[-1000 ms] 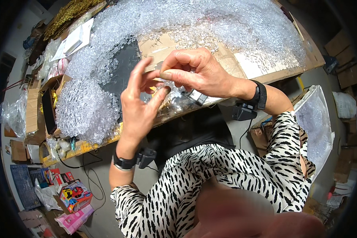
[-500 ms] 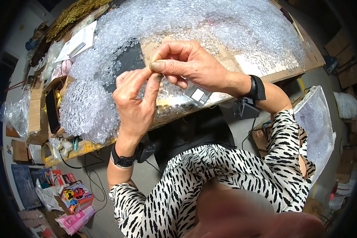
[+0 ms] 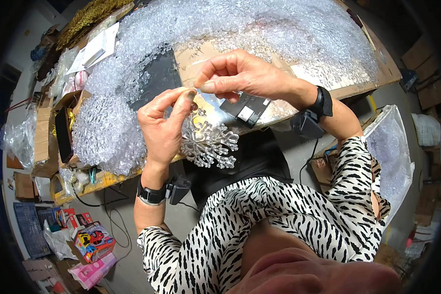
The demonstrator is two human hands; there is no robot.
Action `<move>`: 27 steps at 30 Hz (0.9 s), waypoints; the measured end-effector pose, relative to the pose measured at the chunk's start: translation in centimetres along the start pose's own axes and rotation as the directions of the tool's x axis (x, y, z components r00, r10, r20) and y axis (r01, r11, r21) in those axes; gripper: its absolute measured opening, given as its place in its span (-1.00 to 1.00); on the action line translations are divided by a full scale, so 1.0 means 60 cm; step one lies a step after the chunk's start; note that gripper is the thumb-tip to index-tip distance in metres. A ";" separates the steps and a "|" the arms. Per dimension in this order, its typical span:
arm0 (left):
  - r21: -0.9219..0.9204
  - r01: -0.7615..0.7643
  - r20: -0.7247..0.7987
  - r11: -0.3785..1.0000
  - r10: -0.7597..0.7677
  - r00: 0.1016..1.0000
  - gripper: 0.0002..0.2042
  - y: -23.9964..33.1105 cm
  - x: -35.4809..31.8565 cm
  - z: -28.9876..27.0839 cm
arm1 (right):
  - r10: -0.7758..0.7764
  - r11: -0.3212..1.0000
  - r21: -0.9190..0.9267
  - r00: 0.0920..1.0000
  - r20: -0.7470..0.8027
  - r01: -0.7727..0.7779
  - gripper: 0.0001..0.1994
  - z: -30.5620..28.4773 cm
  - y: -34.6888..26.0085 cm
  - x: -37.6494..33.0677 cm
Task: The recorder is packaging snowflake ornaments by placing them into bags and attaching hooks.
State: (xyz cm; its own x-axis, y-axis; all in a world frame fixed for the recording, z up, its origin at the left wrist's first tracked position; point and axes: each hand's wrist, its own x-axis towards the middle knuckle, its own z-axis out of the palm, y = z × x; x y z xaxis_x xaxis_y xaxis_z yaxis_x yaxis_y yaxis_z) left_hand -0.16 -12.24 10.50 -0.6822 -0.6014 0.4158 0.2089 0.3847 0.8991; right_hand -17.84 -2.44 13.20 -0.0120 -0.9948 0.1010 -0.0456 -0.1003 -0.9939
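Note:
Over the table's near edge, my left hand (image 3: pixel 162 120) is closed in a pinch, thumb against fingertips. From just below that pinch hangs a clear plastic branched ornament (image 3: pixel 210 144), its coral-like tips spread above my lap. How it is fastened at the fingertips is too small to see. My right hand (image 3: pixel 250 77) is beside it, a small gap away, with thumb and forefinger pressed together; whatever lies between them cannot be made out. A black flat box (image 3: pixel 250 109) lies on the table under my right hand.
Clear plastic pieces (image 3: pixel 289 29) are heaped across the table's far side, with another pile (image 3: pixel 108 130) at left. A cardboard sheet (image 3: pixel 196 56) and a dark panel (image 3: pixel 159 73) lie between. An open carton (image 3: pixel 45 137) stands left; a white sack (image 3: pixel 389 152) of clear pieces stands right.
My hands have drawn slightly apart, my right hand moving off to the right. The clear branched ornament now shows hanging below my left hand, where it was not visible before.

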 end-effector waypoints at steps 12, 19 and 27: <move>-0.237 0.054 0.062 0.970 -0.040 0.997 -0.88 -0.022 -0.004 0.021 | -0.025 0.791 0.590 0.956 0.294 -0.160 -0.74 -0.014 0.042 -0.011; 0.119 -0.189 0.185 0.975 0.165 0.969 -0.89 -0.020 0.004 0.011 | 0.010 0.906 0.410 0.975 0.220 -0.102 -0.50 -0.004 0.024 -0.015; -0.327 0.168 0.032 0.930 -0.167 0.985 -0.88 -0.032 -0.003 0.027 | 0.000 0.932 0.354 0.975 0.224 -0.081 -0.58 -0.008 0.068 -0.025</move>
State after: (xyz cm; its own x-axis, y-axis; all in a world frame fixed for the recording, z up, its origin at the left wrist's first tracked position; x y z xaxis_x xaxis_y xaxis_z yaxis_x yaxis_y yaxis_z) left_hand -1.59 -11.72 8.48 -0.7295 -0.6345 0.2554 0.3087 0.0279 0.9508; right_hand -18.46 -1.37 9.02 0.2122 -0.9732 0.0890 0.3121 -0.0188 -0.9499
